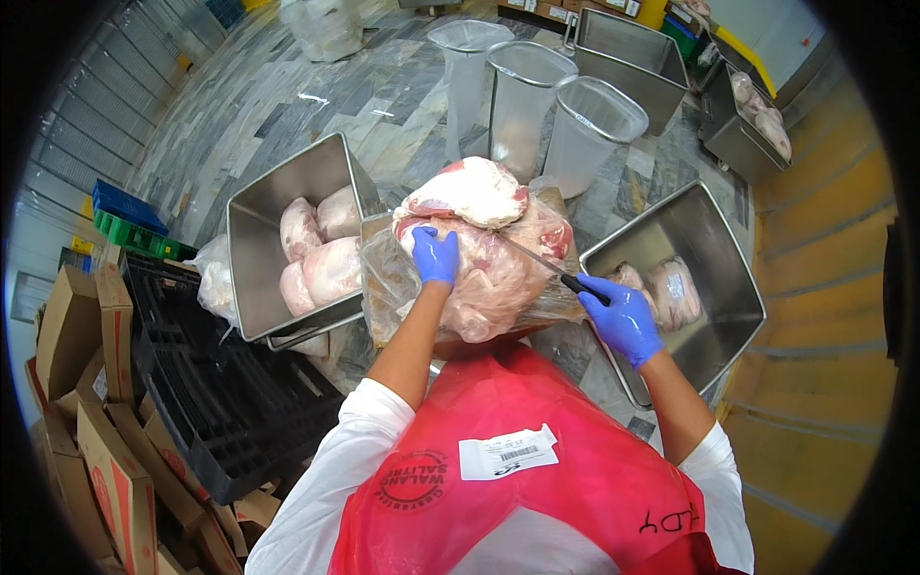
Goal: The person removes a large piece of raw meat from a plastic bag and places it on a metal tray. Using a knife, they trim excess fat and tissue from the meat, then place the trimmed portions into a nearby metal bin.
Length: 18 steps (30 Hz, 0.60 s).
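Observation:
A pile of raw meat point(489, 273) with pale fat and pink flesh sits before me on a cardboard box with clear plastic lining point(383, 278). One large fat-covered cut point(465, 192) lies on top at the far side. My left hand point(436, 257), in a blue glove, grips the meat at the pile's left side, its fingers curled and partly hidden. In my right hand point(621, 318), also blue-gloved, is a knife point(539, 257), held by its black handle. The blade points left and away from me; its tip meets the meat just beneath the top cut.
Steel tubs holding meat stand at left point(247, 287) and right point(738, 287). Beyond the pile are three clear-bagged hoop stands point(532, 67) and another steel tub point(632, 57). A black pallet point(211, 374) and flattened cardboard boxes point(105, 460) lie at the near left.

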Tool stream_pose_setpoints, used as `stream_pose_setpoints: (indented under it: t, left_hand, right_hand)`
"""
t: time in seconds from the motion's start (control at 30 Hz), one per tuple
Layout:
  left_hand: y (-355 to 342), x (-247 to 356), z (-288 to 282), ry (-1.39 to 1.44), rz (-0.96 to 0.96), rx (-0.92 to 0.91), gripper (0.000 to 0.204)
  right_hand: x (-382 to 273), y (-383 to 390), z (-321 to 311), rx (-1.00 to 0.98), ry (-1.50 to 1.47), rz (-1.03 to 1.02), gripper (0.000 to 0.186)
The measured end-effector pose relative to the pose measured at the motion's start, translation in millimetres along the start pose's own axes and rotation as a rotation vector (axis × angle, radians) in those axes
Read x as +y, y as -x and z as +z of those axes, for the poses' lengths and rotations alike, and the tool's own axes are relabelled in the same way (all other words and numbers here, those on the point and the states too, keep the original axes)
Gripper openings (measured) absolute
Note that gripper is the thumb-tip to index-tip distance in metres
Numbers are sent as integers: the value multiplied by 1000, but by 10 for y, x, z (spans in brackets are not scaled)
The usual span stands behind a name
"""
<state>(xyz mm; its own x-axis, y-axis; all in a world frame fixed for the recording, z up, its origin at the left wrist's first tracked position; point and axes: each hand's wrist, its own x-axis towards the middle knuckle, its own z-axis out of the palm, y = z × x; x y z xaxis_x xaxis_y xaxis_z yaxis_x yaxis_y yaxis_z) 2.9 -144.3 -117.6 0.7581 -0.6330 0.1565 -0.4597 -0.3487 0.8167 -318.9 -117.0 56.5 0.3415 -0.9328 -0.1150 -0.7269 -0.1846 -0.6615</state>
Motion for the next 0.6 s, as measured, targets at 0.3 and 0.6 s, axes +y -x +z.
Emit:
stream_pose_setpoints:
  t: [0.3,0.6]
  left_hand:
    - [-276,-230,2,41,-162,-384,26]
    - [-222,-51,-32,-27,-67,-414,28]
  right_hand:
    - [-548,-242,6,-39,174,-258,32]
    - [-956,-895,175,-156,544,-465,28]
